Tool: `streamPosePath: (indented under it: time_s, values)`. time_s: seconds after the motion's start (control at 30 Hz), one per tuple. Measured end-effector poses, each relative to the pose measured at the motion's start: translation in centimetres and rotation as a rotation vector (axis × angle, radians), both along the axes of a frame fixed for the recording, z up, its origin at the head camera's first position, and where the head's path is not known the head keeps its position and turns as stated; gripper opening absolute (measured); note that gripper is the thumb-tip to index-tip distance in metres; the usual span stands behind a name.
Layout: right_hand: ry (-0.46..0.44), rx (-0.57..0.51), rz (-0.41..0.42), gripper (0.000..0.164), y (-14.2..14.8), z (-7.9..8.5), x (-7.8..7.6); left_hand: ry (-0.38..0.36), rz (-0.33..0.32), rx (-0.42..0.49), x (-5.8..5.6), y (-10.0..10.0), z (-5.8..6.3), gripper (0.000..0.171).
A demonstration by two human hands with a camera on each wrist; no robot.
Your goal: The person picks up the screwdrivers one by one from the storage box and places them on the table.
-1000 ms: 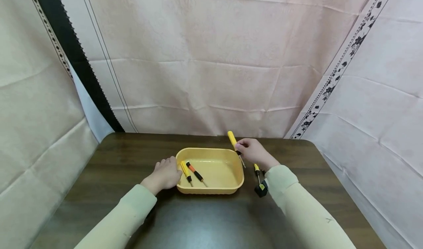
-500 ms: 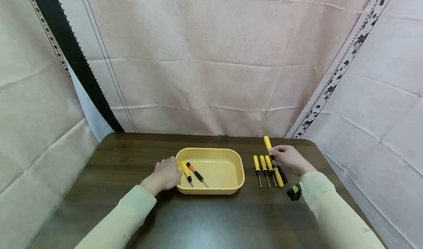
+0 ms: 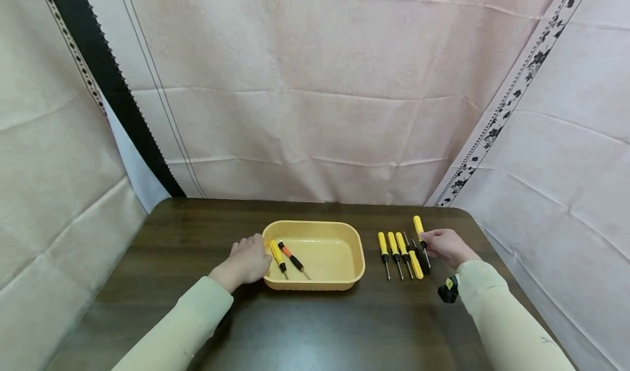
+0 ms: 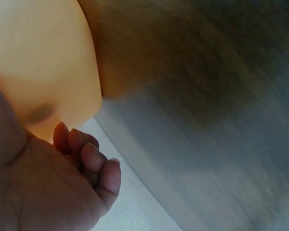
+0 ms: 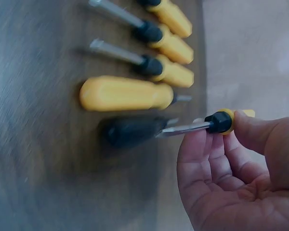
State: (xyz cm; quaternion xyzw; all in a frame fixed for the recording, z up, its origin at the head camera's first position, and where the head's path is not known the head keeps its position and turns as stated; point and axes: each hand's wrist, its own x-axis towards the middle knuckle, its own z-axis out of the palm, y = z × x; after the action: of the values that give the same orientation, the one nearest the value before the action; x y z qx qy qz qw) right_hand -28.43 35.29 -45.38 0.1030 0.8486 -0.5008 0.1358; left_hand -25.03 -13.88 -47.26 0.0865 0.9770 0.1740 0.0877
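My left hand (image 3: 246, 257) is at the left rim of a yellow plastic tray (image 3: 315, 285), fingers curled outside and thumb by the inner side. In the left wrist view the curled fingers (image 4: 108, 178) show beside the tray wall (image 4: 48, 57). My right hand (image 3: 446, 246) pinches a yellow-and-black screwdriver (image 3: 418, 225) between thumb and fingers, handle up and shaft slanting down. Its shaft is over the black-handled screwdriver (image 5: 130, 131) in the right wrist view; whether they touch I cannot tell. Inside the tray lie a yellow screwdriver (image 3: 277, 253) and an orange-and-black screwdriver (image 3: 291, 256).
Several yellow screwdrivers lie in a row right of the tray, among them one (image 3: 383, 245) at the row's left end and a reversed one (image 3: 415, 264). The dark wooden table (image 3: 315, 332) ends at a hanging cloth (image 3: 315, 114) behind.
My right hand has carried the screwdriver from above the tray's right edge rightward, past the row, and lower toward its right end. The left hand and tray stay put.
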Motion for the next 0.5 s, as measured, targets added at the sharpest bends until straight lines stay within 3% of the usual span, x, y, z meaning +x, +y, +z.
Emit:
streamPosePath:
  time_s: [0.27,0.5]
  values:
    - [-0.038,0.090,-0.070,0.035,1.6,-1.4,0.1,-0.005,-0.003,-0.009,-0.1,0.1,-0.1,0.047]
    - [-0.031,0.102,-0.068,0.028,1.6,-2.5,0.1,-0.005,0.000,-0.012,-0.1,0.1,0.0,0.046]
